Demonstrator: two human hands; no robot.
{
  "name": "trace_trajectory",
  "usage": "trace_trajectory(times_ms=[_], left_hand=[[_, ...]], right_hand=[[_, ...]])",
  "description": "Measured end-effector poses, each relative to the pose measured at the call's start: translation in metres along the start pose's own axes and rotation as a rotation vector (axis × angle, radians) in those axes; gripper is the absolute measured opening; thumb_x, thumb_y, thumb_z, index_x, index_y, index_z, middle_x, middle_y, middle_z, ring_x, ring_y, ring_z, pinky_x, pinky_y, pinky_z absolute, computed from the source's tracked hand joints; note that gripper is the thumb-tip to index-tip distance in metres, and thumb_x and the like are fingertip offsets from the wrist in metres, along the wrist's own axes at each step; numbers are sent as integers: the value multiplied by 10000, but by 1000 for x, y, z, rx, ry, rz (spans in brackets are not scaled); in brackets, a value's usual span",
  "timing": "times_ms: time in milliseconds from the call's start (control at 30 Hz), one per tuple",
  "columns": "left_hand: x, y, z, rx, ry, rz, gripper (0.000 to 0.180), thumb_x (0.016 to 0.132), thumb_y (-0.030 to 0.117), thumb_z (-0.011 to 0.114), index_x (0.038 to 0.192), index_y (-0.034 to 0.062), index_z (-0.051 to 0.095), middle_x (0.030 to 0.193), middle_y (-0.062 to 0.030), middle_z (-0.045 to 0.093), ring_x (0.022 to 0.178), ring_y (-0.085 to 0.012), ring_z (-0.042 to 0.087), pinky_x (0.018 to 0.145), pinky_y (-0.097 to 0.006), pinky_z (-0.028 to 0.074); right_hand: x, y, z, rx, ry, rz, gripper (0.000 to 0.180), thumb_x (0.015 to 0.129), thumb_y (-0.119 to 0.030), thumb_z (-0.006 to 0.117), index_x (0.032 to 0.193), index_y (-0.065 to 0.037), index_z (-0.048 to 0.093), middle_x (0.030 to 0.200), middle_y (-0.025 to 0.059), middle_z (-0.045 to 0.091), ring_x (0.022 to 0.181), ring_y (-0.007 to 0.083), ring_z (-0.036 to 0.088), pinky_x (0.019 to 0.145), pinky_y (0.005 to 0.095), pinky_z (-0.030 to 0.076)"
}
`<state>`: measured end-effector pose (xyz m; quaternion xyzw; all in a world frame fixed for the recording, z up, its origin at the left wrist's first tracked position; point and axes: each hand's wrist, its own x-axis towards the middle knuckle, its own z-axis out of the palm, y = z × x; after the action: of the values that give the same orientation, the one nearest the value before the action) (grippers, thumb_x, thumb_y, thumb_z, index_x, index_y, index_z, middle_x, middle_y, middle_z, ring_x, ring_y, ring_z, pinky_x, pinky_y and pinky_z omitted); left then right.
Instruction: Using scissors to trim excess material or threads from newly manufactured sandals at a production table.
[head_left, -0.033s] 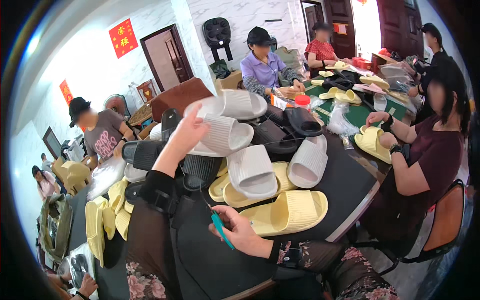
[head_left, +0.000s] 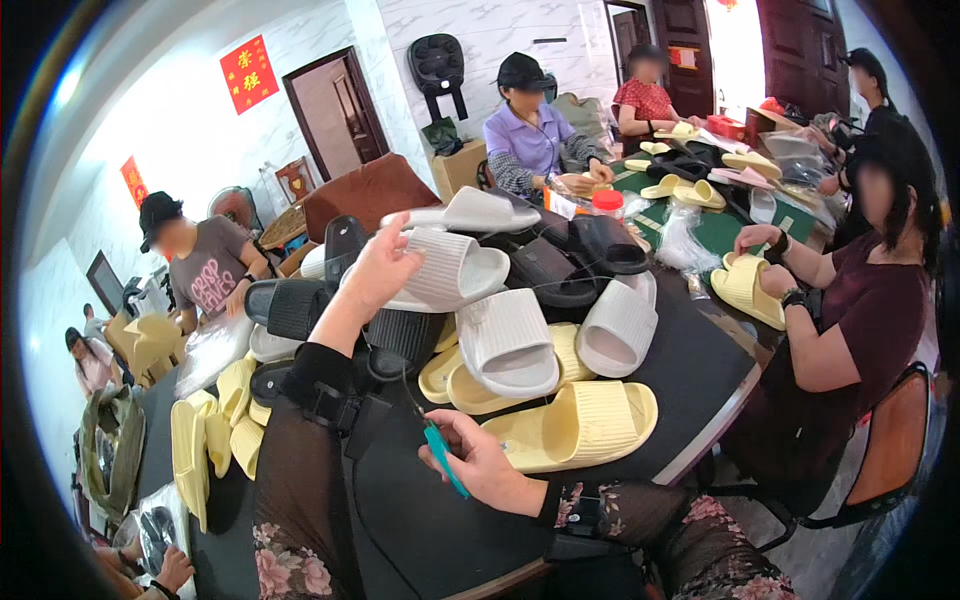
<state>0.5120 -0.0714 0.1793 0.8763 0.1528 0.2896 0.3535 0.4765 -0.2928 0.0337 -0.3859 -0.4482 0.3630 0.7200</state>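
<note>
My left hand point(head_left: 378, 280) is over the slipper pile, its index finger stretched out and its other fingers partly bent, with nothing gripped that I can see. It overlaps the heel end of a light grey ribbed slide slipper point(head_left: 440, 268); whether it touches is unclear. Just beyond lies another grey slipper point(head_left: 475, 212), tilted on top of the pile. Lower and nearer, my right hand point(head_left: 485, 465) is closed round small teal-handled snips point(head_left: 440, 455), their dark tip pointing up toward the pile. Beside it lies a yellow slipper point(head_left: 585, 430).
More grey point(head_left: 505, 340), black point(head_left: 290, 308) and yellow slippers point(head_left: 190, 460) cover the dark table point(head_left: 430, 545). A dark cord point(head_left: 365, 520) runs near my left arm. On the right a co-worker point(head_left: 830, 340) handles a yellow slipper point(head_left: 748, 290). Other people work around the table.
The upper grey slipper has dropped lower and slid slightly right on the pile, away from my left hand. My right hand with the snips has hardly moved.
</note>
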Motion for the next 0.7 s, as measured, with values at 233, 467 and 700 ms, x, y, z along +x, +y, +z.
trace_trajectory(times_ms=[233,467,700], left_hand=[[-34,-37,-26,236,104,100,555,782,152,624,1289,4,455,1141,-194,586,1022,-244,570,890,-340,444],[-135,-75,-106,551,333,44,434,760,155,614,1155,-4,531,1051,-239,601,1005,-383,566,873,-424,449],[-293,-154,-229,1088,534,-591,462,741,137,615,1188,55,532,1155,-192,563,1075,-357,531,902,-446,430]], right_hand=[[2,-1,4,54,25,228,376,886,-64,559,1229,-31,408,906,51,582,721,79,554,574,211,459],[2,-1,9,33,-23,224,362,872,-48,558,1209,-48,424,831,45,564,572,56,501,440,173,401],[2,-1,16,-52,-70,264,362,868,-56,564,1201,-38,423,838,34,566,571,47,495,447,165,399]])
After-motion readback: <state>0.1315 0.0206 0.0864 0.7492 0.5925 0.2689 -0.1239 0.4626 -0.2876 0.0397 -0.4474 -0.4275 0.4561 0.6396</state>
